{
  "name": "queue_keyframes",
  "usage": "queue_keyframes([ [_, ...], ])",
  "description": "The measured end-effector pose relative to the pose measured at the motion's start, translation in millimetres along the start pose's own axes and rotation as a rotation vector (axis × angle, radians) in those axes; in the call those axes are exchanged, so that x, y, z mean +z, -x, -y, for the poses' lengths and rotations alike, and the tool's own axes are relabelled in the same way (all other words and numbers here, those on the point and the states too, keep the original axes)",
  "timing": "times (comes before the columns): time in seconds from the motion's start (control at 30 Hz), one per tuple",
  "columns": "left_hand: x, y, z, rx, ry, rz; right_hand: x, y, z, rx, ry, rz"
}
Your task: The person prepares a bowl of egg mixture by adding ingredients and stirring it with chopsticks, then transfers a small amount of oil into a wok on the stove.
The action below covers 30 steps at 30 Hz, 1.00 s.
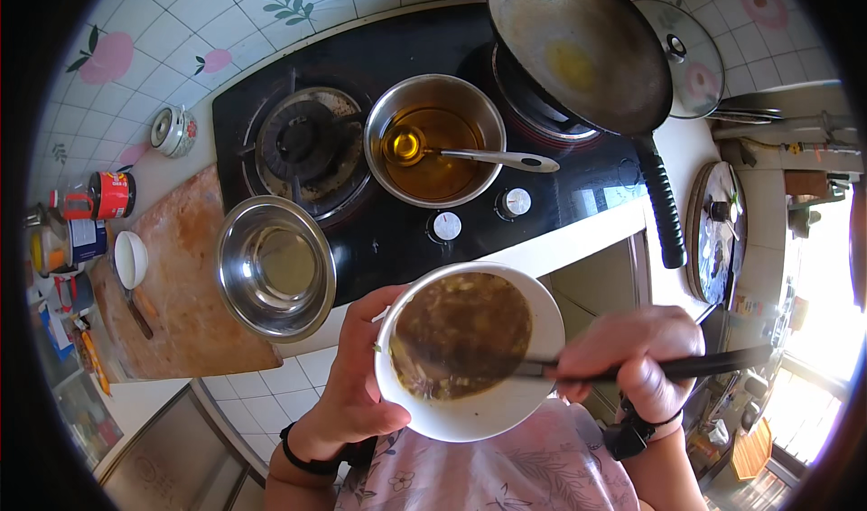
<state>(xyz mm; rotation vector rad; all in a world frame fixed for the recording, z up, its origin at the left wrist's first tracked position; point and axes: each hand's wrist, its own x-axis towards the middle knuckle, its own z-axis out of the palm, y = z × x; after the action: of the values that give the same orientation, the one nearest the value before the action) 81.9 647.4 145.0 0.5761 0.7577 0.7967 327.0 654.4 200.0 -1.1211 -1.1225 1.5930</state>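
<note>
A white bowl [501, 413] of brown liquid with small bits is held by its rim and side in my left hand [366, 375]. My right hand [630, 362] grips a black-handled utensil [718, 363], blurred, whose far end dips into the liquid; its tip cannot be made out. Beyond the bowl, a steel pot [379, 166] of golden oil stands on the black stove [379, 254], with a metal ladle [501, 157] resting in it. A steel basin [234, 274] holding some pale yellow liquid sits left of my left hand.
A wok [609, 44] with a black handle rests on the right burner, a glass lid [704, 71] behind it. On the left are a wooden board [183, 294], a small white bowl [131, 259], a knife [139, 314], a red-labelled jar [112, 195] and a lidded pot [173, 132].
</note>
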Motion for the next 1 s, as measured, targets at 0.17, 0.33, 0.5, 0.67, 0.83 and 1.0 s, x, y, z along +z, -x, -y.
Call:
queue_keyframes([
  [0.17,0.5,1.8,0.7,0.017,-0.007,-0.034,-0.1,0.9,1.9,0.093,0.086,0.002],
  [0.33,-3.5,0.8,3.2,0.026,-0.092,-0.02,-10.0,1.5,3.3,0.147,0.122,0.142],
  [0.5,0.5,0.2,8.2,0.055,-0.12,-0.064,-10.2,4.0,2.4,0.216,0.138,0.017],
  [0.67,-0.5,-0.9,9.6,0.048,-0.14,-0.073,-7.5,3.5,2.5,0.114,0.237,-0.197],
  [0.83,-7.0,-2.3,19.4,0.092,-0.162,-0.09,-3.6,2.1,7.7,0.046,0.337,-0.23],
  [1.0,-15.5,-7.5,31.3,0.164,-0.277,-0.038,-8.0,-0.6,4.3,0.061,0.394,0.003],
])
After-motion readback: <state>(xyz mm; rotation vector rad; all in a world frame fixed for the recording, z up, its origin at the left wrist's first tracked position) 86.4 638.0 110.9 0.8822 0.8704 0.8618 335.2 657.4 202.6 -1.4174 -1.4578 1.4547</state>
